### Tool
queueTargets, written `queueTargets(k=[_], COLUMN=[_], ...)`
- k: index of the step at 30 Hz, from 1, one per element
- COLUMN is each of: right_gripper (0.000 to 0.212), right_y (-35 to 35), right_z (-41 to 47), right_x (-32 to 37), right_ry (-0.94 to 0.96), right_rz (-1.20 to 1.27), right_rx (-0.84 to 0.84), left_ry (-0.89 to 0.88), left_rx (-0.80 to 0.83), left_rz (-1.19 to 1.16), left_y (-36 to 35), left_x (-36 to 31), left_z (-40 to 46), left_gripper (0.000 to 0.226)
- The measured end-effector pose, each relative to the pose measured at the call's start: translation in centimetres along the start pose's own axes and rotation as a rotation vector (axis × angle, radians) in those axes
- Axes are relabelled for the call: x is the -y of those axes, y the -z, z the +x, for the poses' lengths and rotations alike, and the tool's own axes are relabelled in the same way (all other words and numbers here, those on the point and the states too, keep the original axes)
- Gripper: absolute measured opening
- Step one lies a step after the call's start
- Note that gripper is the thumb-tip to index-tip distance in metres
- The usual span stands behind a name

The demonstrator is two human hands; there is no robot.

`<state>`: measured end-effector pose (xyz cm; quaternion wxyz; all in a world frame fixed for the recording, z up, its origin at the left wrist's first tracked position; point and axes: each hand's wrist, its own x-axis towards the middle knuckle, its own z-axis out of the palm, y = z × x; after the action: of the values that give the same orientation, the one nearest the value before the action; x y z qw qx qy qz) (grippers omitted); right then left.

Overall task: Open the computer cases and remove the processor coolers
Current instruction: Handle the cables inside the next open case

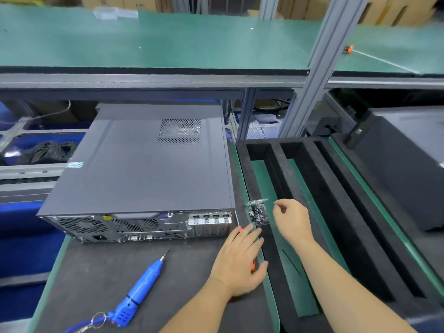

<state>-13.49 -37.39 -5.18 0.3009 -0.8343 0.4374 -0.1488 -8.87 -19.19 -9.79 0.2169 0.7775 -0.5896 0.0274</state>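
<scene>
The left hand [240, 258] covers most of an orange-handled tool [241, 229], so its kind cannot be told. At 1 o'clock from that hand, the small dark parts in the clear bag [258, 212] are too small to identify. At 7 o'clock, the blue electric screwdriver [139, 288] has its cord cut off by the bottom edge.

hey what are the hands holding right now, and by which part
The left hand lies over an orange-handled screwdriver, covering its handle; whether it grips it cannot be told. The right hand, fingers curled beside the screw bag, may pinch something too small to tell.
</scene>
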Motion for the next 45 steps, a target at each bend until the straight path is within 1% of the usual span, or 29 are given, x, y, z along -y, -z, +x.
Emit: queueTargets(k=[2,3,4,5,6,7,8,9,10,11,12,13,14,15,16,17,19,22,25,30,36,38,39,40,41,42,43,44,45], right_gripper=[0.025,0.024,0.023,0.021,0.019,0.018,0.025,0.039,0.058,0.080,0.101,0.116,0.124,0.125,0.123,0.120,0.116,0.113,0.109,0.099,0.111,0.108,0.104,0.099,0.092,0.081,0.064,0.042,0.024], right_y=[1.5,1.8,1.8,1.6,1.3,0.7,0.0,-0.7,-1.5,-2.2,-3.0,-3.9,-4.7,-5.2,-5.4,-5.5,-5.4,-5.6,-5.8,-6.1,-4.6,-3.9,-3.4,-2.6,-1.7,-0.5,0.8,2.2,3.5], right_z=[0.0,-0.1,-0.2,-0.4,-0.7,-1.1,-1.2,-1.6,-2.1,-2.6,-3.0,-3.4,-3.6,-3.7,-3.6,-3.5,-3.6,-3.9,-4.1,-5.1,-4.6,-4.9,-5.1,-5.2,-5.2,-5.1,-4.9,-4.8,-4.6], right_x=[3.0,5.1,7.5,10.0,12.5,15.1,16.8,18.4,19.4,19.8,19.7,19.4,19.0,18.7,18.6,18.6,18.5,18.6,18.7,18.2,19.7,20.2,20.6,21.2,22.0,23.0,24.4,26.0,27.6], right_ry=[0.072,0.120,0.182,0.258,0.355,0.469,0.574,0.656,0.704,0.714,0.717,0.731,0.752,0.769,0.779,0.782,0.782,0.759,0.745,0.773,0.708,0.705,0.712,0.721,0.736,0.755,0.777,0.788,0.787], right_rz=[0.031,0.076,0.124,0.159,0.162,0.123,0.025,-0.103,-0.233,-0.368,-0.500,-0.617,-0.704,-0.753,-0.770,-0.767,-0.777,-0.766,-0.765,-0.778,-0.829,-0.814,-0.805,-0.799,-0.786,-0.762,-0.715,-0.671,-0.651], right_rx=[-0.107,-0.152,-0.181,-0.196,-0.199,-0.182,-0.131,-0.025,0.113,0.259,0.367,0.415,0.409,0.381,0.351,0.331,0.340,0.351,0.347,0.274,0.430,0.426,0.415,0.397,0.356,0.295,0.220,0.146,0.076], left_ry=[-0.117,-0.195,-0.261,-0.300,-0.301,-0.272,-0.213,-0.113,0.023,0.179,0.338,0.444,0.497,0.510,0.496,0.482,0.459,0.433,0.435,0.474,0.469,0.429,0.382,0.296,0.191,0.107,0.032,-0.029,-0.040], left_rx=[-0.111,-0.194,-0.276,-0.360,-0.442,-0.539,-0.625,-0.679,-0.677,-0.571,-0.333,-0.056,0.164,0.281,0.310,0.308,0.312,0.270,0.238,0.200,0.367,0.379,0.357,0.293,0.181,0.028,-0.123,-0.260,-0.385], left_rz=[-0.062,-0.041,-0.011,0.002,0.010,0.043,0.077,0.130,0.176,0.210,0.246,0.278,0.309,0.333,0.349,0.356,0.370,0.422,0.425,0.445,0.453,0.462,0.470,0.487,0.527,0.563,0.598,0.642,0.669], left_y=[2.2,3.8,5.8,8.2,10.8,13.6,15.8,18.0,20.0,21.4,22.2,22.5,22.3,22.0,21.5,21.2,20.6,20.1,20.2,19.8,21.8,22.9,23.7,24.8,26.1,27.5,29.0,30.3,31.5], left_x=[-0.6,-0.6,-0.4,0.0,0.8,2.2,3.8,5.8,8.1,10.6,13.1,15.2,16.7,17.7,18.2,18.5,18.7,18.8,18.5,17.1,16.7,16.6,16.7,16.6,16.5,16.5,16.5,16.5,16.2], left_z=[0.2,0.5,0.9,1.4,1.7,1.9,2.2,2.1,2.0,1.5,0.4,-1.0,-2.3,-3.3,-3.8,-3.9,-4.1,-4.2,-4.2,-4.9,-4.2,-4.2,-4.3,-4.1,-3.8,-3.2,-2.5,-1.6,-0.6], left_gripper=[0.027,0.016,0.016,0.023,0.027,0.027,0.027,0.025,0.025,0.032,0.049,0.072,0.095,0.113,0.124,0.130,0.133,0.124,0.115,0.101,0.104,0.095,0.088,0.082,0.075,0.065,0.054,0.044,0.038])
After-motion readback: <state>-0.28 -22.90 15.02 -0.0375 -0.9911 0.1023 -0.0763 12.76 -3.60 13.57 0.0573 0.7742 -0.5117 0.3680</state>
